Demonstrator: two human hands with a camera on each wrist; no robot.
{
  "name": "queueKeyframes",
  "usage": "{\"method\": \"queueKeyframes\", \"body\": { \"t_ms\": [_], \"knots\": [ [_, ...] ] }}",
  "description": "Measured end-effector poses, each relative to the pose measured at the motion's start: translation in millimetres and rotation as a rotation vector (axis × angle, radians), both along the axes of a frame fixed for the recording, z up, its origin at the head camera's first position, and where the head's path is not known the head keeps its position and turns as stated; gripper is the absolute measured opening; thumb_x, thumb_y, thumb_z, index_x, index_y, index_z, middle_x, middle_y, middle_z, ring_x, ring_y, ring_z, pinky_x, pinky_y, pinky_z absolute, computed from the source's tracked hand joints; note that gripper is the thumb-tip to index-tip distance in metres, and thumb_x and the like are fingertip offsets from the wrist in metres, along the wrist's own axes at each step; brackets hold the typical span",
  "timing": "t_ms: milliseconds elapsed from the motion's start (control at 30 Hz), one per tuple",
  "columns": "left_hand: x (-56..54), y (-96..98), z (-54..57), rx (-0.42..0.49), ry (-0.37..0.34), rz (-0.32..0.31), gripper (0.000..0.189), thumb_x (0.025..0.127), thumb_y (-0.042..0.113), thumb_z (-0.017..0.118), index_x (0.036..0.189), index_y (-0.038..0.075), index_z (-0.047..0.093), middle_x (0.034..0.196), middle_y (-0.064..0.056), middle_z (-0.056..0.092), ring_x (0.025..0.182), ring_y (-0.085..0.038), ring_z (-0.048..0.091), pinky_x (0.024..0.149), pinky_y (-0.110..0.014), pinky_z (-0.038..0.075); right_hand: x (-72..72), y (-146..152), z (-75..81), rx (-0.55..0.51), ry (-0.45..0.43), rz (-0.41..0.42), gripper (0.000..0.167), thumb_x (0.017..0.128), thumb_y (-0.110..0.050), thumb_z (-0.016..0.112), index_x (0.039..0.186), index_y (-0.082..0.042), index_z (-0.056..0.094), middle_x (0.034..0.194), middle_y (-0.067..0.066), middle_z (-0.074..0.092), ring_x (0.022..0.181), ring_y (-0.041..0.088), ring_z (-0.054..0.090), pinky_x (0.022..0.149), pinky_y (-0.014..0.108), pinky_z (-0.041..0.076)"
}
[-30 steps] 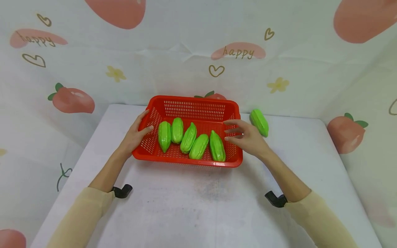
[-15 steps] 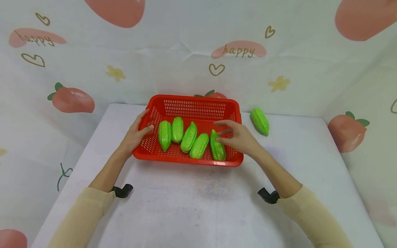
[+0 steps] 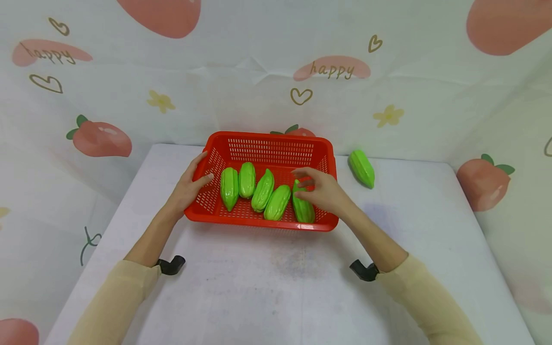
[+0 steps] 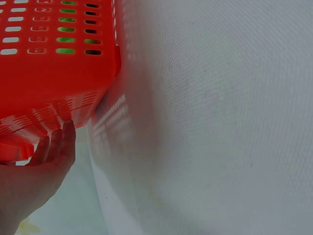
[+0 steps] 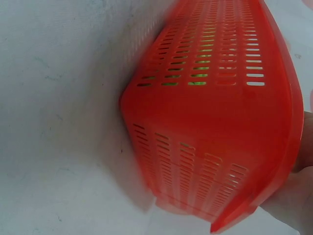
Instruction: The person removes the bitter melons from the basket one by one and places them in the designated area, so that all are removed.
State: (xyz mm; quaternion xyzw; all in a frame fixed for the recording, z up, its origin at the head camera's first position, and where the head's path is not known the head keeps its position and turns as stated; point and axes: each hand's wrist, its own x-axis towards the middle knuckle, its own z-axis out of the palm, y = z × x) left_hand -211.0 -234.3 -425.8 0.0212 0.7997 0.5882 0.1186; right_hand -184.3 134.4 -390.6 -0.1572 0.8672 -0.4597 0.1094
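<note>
A red slotted plastic basket (image 3: 241,222) stands toward the back of the white table, with several ribbed green gourds (image 3: 229,188), like bitter melons, inside. At its left end my left hand (image 3: 183,191) grips the rim, thumb over the inside; in the left wrist view its fingers (image 4: 67,139) lie along the outer wall. My right hand (image 3: 323,192) reaches over the basket's right end, fingers loosely bent above the rightmost gourd (image 3: 304,211) and partly covering it. Nothing shows between those fingers. In the right wrist view, the basket wall (image 5: 205,110) hides most of this hand.
One more green gourd (image 3: 361,168) lies on the table just right of the basket, near the back edge. Behind the white table (image 3: 241,287) hangs a printed cloth (image 3: 258,43). Black wrist mounts (image 3: 171,265) stick out by both sleeves.
My right hand has moved left, from the basket's right rim to over the rightmost gourd. The left hand, basket and gourds have stayed in place.
</note>
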Motion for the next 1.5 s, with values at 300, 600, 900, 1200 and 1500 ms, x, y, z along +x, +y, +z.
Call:
{"method": "queueKeyframes", "body": {
  "t_ms": [300,600,900,1200,1500],
  "knots": [
    [1.6,-1.3,-1.1,0.008,-0.015,0.009,0.066,0.103,0.03,0.05,0.158,0.039,0.015,0.152,-0.014,0.033,0.119,-0.035,0.049,0.08,-0.03,0.056,-2.4,-10.2,-4.9,0.03,-0.083,0.017,0.05,0.089,-0.01,0.074,0.135,-0.008,0.057,0.13,0.016,0.06,0.102,0.024,0.068,0.076,0.032,0.058],
    [2.4,-0.3,-2.0,0.028,-0.02,0.006,0.066,0.103,0.029,0.05,0.159,0.039,0.015,0.153,-0.014,0.032,0.12,-0.036,0.048,0.083,-0.035,0.056,-2.8,-20.9,-11.0,0.146,-0.15,0.026,0.056,0.088,-0.021,0.076,0.139,-0.01,0.055,0.124,0.012,0.063,0.07,0.021,0.069,0.067,0.028,0.054],
    [0.1,1.1,-3.5,0.022,-0.018,0.009,0.067,0.104,0.028,0.049,0.159,0.038,0.014,0.154,-0.014,0.031,0.122,-0.037,0.047,0.084,-0.037,0.056,-2.6,-28.0,-15.0,0.187,-0.17,-0.013,0.056,0.088,-0.026,0.076,0.139,-0.01,0.057,0.125,0.01,0.064,0.063,0.019,0.07,0.065,0.027,0.055],
    [12.9,11.3,26.0,0.021,-0.043,0.0,0.067,0.104,0.019,0.047,0.161,0.026,0.012,0.153,-0.02,0.03,0.123,-0.041,0.045,0.088,-0.039,0.055,-3.3,-33.0,-17.0,0.19,-0.221,0.014,0.063,0.088,-0.028,0.076,0.144,-0.012,0.052,0.122,0.011,0.062,0.064,0.022,0.071,0.064,0.028,0.056],
    [7.5,8.7,20.0,0.028,-0.043,0.005,0.067,0.104,0.018,0.047,0.161,0.028,0.013,0.154,-0.018,0.03,0.123,-0.04,0.045,0.089,-0.039,0.055,-9.2,-47.0,-14.7,0.27,-0.224,0.059,0.068,0.088,-0.032,0.075,0.147,-0.012,0.047,0.106,0.009,0.067,0.062,0.022,0.069,0.075,0.032,0.056]
  ]
}}
